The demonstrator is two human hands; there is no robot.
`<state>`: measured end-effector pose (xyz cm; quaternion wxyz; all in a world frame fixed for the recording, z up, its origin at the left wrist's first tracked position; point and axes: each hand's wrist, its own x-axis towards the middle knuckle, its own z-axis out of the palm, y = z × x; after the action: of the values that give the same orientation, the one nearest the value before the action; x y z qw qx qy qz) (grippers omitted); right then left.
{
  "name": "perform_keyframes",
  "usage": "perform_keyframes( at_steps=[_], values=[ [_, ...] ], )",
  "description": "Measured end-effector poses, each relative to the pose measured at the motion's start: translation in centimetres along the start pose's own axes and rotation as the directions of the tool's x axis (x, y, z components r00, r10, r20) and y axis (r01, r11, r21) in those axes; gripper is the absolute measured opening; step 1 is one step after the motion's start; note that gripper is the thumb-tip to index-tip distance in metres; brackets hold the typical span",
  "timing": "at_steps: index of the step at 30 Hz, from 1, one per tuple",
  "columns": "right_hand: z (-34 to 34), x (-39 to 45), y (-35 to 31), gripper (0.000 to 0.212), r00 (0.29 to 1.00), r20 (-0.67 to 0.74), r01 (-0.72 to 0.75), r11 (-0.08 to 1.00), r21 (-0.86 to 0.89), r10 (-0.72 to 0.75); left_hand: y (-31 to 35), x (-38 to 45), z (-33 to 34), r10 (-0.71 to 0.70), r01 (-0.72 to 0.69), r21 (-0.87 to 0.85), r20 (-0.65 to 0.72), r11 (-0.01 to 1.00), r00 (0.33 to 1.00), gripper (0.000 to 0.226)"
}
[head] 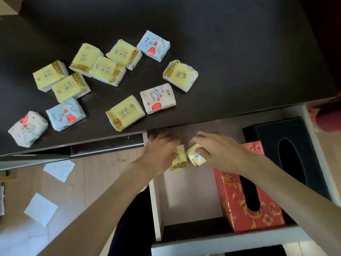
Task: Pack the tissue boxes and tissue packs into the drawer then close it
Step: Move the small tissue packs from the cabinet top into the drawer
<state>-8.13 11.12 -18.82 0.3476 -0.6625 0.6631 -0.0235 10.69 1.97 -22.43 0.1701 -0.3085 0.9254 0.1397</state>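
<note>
The open drawer (156, 209) sits below the dark desk's front edge. Inside it a red tissue box (232, 200) with gold patterns lies beside a black tissue box (269, 135) on the right. My left hand (158, 150) grips a yellow tissue pack (179, 159) over the drawer's back left part. My right hand (217, 150) holds a second yellow tissue pack (195, 156) right next to it. On the dark desk (221, 43) lie several yellow packs (125, 112) and several white or pale blue packs with red hearts (157, 100).
White paper sheets (41, 208) lie on the wooden floor at the left. A metal desk rail (73, 152) runs along the desk edge left of the drawer. A red object (326, 117) shows at the right edge.
</note>
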Motion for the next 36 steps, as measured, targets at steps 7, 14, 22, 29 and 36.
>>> perform_keyframes(
  at_steps=[7, 14, 22, 29, 36],
  values=[
    [2.4, 2.1, 1.3, 0.017, 0.997, -0.072, -0.016, 0.987, -0.161, 0.004, -0.8, 0.0, 1.1, 0.139, -0.122, 0.129, -0.134, 0.984, 0.981, 0.028],
    [2.9, 1.7, 1.2, 0.014, 0.959, -0.271, -0.161, 0.949, -0.269, 0.086, -1.1, -1.6, 0.6, 0.096, -0.053, 0.234, -0.175, 0.971, 0.98, 0.052],
    [3.9, 0.0, -0.9, 0.101, 0.967, -0.231, -0.231, 0.745, -0.625, 0.107, -1.4, -1.8, 2.6, 0.145, -0.083, 0.294, -0.195, 0.952, 0.97, 0.081],
    [7.1, 0.1, -1.0, 0.055, 0.918, -0.377, -0.351, 0.686, -0.637, 0.12, -1.5, -0.9, 3.7, 0.145, -0.078, 0.23, -0.289, 0.97, 0.946, 0.07],
    [7.0, -0.6, -1.3, 0.041, 0.921, -0.373, -0.323, 0.761, -0.563, 0.114, -1.5, -1.1, 3.8, 0.135, -0.049, 0.264, -0.319, 0.963, 0.938, 0.064]
  ],
)
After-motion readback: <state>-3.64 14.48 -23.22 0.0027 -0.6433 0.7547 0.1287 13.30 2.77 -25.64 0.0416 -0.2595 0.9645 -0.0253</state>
